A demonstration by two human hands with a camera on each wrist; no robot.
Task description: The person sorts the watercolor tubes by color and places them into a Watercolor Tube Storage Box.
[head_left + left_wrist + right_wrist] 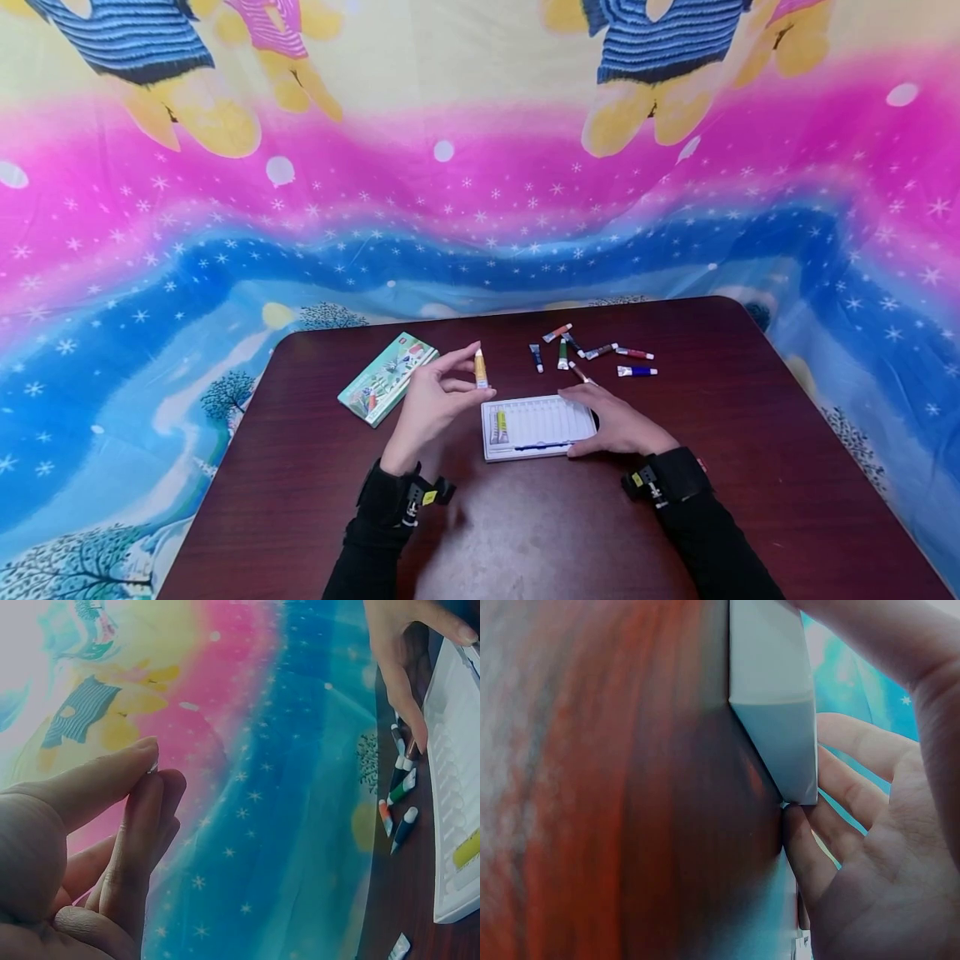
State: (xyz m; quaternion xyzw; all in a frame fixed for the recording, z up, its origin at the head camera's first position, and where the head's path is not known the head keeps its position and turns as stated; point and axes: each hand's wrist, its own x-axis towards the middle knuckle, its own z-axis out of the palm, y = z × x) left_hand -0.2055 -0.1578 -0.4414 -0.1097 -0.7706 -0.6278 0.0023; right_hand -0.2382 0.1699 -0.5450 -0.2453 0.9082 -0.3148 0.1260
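My left hand (433, 400) is raised above the table, pinching a small yellow-orange paint tube (481, 371) upright between thumb and fingertips. In the left wrist view the fingers mostly hide that tube. A white plastic paint tray (551, 417) with narrow slots lies flat below it, to the right. Its left end holds a yellow-green tube (502, 427) with a paler one beside it. Along the tray's near side lies a blue paintbrush (542, 447). My right hand (626, 421) grips the tray's right end, thumb on the near edge and fingers at the far corner.
Several loose paint tubes lie behind the tray, among them a green one (562, 354), an orange one (557, 333) and a blue one (637, 371). A green illustrated box (388, 379) lies left of my left hand. A printed cloth (480, 167) hangs behind the dark wooden table (750, 417).
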